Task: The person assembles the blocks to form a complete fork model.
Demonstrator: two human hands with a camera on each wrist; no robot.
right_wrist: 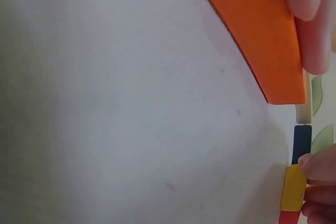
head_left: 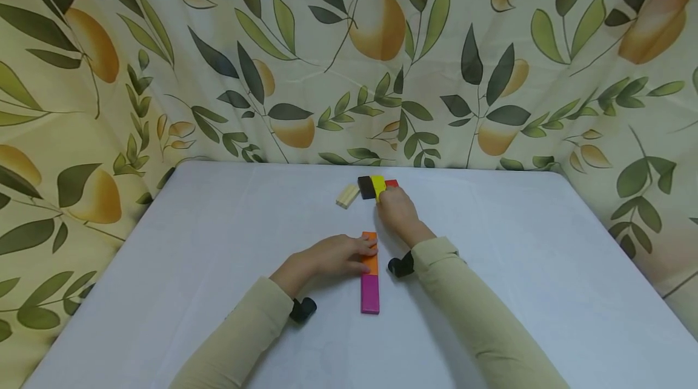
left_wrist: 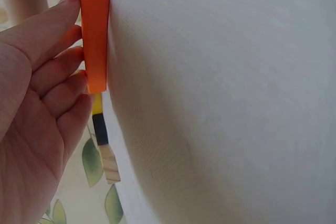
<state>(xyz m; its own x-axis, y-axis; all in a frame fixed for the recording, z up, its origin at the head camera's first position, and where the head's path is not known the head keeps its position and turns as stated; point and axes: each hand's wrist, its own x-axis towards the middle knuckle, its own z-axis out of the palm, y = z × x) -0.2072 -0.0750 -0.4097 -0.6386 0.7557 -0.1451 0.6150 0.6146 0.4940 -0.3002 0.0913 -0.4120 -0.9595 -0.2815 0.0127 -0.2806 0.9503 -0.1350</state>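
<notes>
Left hand: the person's bare left hand [head_left: 335, 254] has a loose grip, fingertips resting along the top of a glossy orange rectangular block [head_left: 373, 265].
Right hand: the person's bare right hand [head_left: 400, 210] pinches a yellow rectangular block [head_left: 377, 182] farther up.
Magenta end: a magenta rectangular block [head_left: 369, 295] sits end to end with the orange one; the head and left wrist views show it.
Far row: a black rectangular block [head_left: 366, 188] and a red rectangular block [head_left: 391, 183] flank the yellow; a pale bare-wood piece [head_left: 348, 196] lies angled beside the black.
Right wrist view: thumb and fingers on the yellow block, which the hand partly hides from the head view.
Counter: a white-covered counter [head_left: 174, 292].
Room: cream fabric backdrop [head_left: 338, 104] printed with leaves and orange fruit.
Wrists: black devices [head_left: 402, 265] below beige sleeves [head_left: 480, 316].
</notes>
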